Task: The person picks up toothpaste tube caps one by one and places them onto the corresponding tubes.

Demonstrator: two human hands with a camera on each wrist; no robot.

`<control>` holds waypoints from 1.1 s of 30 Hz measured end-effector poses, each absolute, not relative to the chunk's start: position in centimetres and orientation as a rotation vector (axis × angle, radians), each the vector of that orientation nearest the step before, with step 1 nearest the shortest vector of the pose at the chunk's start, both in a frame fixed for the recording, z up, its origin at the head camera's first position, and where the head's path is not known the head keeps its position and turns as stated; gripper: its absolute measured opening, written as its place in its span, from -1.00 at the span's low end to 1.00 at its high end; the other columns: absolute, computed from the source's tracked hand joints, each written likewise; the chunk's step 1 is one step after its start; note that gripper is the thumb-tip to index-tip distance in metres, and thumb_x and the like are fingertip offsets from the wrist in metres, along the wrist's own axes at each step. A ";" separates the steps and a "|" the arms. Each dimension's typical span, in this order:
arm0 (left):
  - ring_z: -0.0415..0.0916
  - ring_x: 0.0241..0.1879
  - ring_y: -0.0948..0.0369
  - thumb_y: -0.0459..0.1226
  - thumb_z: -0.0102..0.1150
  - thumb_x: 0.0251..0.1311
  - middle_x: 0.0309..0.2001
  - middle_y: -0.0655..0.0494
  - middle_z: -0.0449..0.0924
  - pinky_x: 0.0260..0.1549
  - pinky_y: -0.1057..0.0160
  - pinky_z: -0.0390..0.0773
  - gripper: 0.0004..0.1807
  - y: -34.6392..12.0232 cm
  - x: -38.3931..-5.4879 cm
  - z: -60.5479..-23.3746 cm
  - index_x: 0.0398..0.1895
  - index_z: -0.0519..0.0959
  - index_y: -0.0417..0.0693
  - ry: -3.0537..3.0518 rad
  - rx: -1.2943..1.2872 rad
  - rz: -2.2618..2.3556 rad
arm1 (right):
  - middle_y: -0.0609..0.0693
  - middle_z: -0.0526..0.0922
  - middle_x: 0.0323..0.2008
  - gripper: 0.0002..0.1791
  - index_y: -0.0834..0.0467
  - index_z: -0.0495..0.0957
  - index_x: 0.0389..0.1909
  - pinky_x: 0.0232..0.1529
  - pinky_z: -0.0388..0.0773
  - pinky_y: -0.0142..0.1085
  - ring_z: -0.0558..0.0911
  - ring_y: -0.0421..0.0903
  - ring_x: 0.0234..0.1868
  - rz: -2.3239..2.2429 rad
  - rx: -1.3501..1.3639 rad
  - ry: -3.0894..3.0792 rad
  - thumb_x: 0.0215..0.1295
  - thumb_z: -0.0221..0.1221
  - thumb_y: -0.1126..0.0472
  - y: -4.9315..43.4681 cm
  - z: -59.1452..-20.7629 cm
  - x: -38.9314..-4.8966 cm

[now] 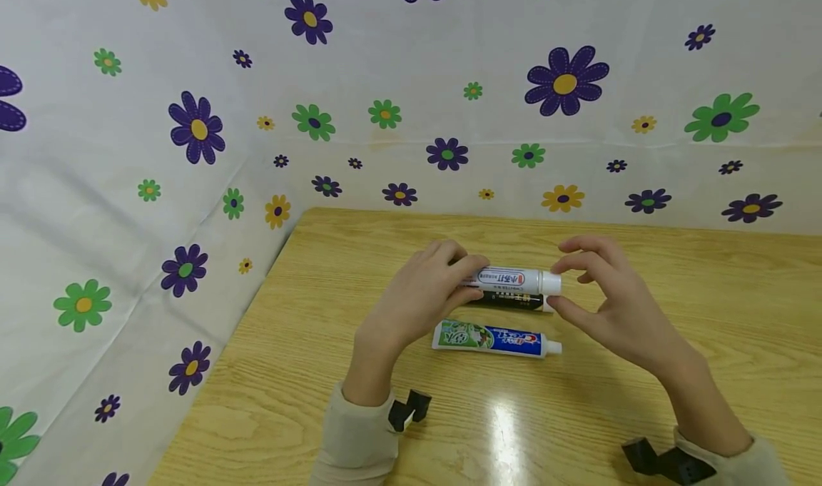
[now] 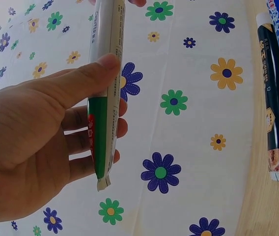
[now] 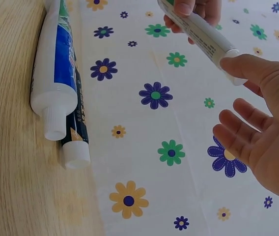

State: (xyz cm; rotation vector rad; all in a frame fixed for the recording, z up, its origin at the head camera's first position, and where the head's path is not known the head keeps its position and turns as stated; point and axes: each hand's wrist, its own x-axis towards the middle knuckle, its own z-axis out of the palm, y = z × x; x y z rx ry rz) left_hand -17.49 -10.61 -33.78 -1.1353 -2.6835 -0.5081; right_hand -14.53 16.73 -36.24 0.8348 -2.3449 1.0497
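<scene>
My left hand [image 1: 420, 297] grips a white toothpaste tube [image 1: 510, 280] by its body, thumb on one side and fingers round the other. The left wrist view shows the tube's green crimped end [image 2: 98, 137] below the fingers. At the tube's other end, my right hand [image 1: 619, 304] pinches around the white cap [image 1: 551, 284] with thumb and index finger; its other fingers stand apart from the tube. The held tube is raised over the table and, in the head view, overlaps a black toothpaste tube [image 1: 514, 300]. Nearer me lies a blue and green toothpaste tube [image 1: 507, 339].
The two lying tubes rest side by side on a wooden table [image 1: 289, 393], white caps to the right. A flowered white cloth [image 1: 398, 58] hangs behind the table and along its left. Black wrist mounts [image 1: 411, 409] sit on both light sleeves [image 1: 356, 436].
</scene>
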 end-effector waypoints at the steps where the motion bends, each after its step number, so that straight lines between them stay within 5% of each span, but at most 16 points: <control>1: 0.44 -0.09 0.18 -0.11 0.18 0.36 -0.06 0.10 0.52 -0.08 0.18 0.48 -0.63 -10.6 -17.5 -33.8 0.20 0.55 0.08 -2.681 -1.136 -0.507 | 0.17 0.45 0.11 -0.50 0.24 0.55 -0.11 -0.07 0.40 -0.56 0.38 -0.11 0.14 1.055 0.836 -2.344 -0.13 0.46 0.55 16.7 -36.2 -14.5; 10: 0.44 -0.10 0.18 -0.12 0.18 0.36 -0.07 0.10 0.52 -0.10 0.20 0.48 -0.64 -10.6 -17.6 -33.9 0.18 0.55 0.08 -2.665 -1.140 -0.497 | 0.03 0.53 0.06 -0.54 0.21 0.59 -0.10 -0.13 0.46 -0.57 0.44 -0.24 0.05 1.161 0.827 -2.335 -0.08 0.43 0.54 16.7 -36.5 -14.6; 24: 0.43 -0.10 0.17 -0.13 0.19 0.36 -0.07 0.10 0.51 -0.10 0.20 0.47 -0.63 -10.6 -17.4 -33.7 0.19 0.55 0.06 -2.659 -1.146 -0.472 | 0.01 0.59 -0.05 -0.95 0.21 0.61 -0.33 -0.21 0.48 -0.50 0.47 -0.26 -0.06 1.156 0.734 -2.438 0.35 0.22 0.35 16.5 -36.9 -14.6; 29: 0.43 -0.10 0.17 -0.12 0.18 0.37 -0.07 0.10 0.52 -0.09 0.19 0.47 -0.63 -10.7 -17.4 -33.7 0.19 0.55 0.06 -2.663 -1.144 -0.482 | 0.06 0.59 0.00 -0.79 0.25 0.55 0.01 -0.18 0.46 -0.43 0.46 -0.26 -0.06 1.185 0.660 -2.529 0.47 0.11 0.24 16.6 -36.5 -14.3; 33: 0.43 -0.09 0.17 -0.12 0.18 0.37 -0.06 0.10 0.52 -0.08 0.19 0.47 -0.63 -10.7 -17.4 -33.7 0.19 0.55 0.05 -2.674 -1.139 -0.488 | 0.04 0.54 0.07 -0.48 0.23 0.38 0.26 -0.04 0.41 -0.52 0.47 -0.25 0.01 1.312 0.669 -2.495 0.30 0.27 0.34 16.9 -36.0 -14.1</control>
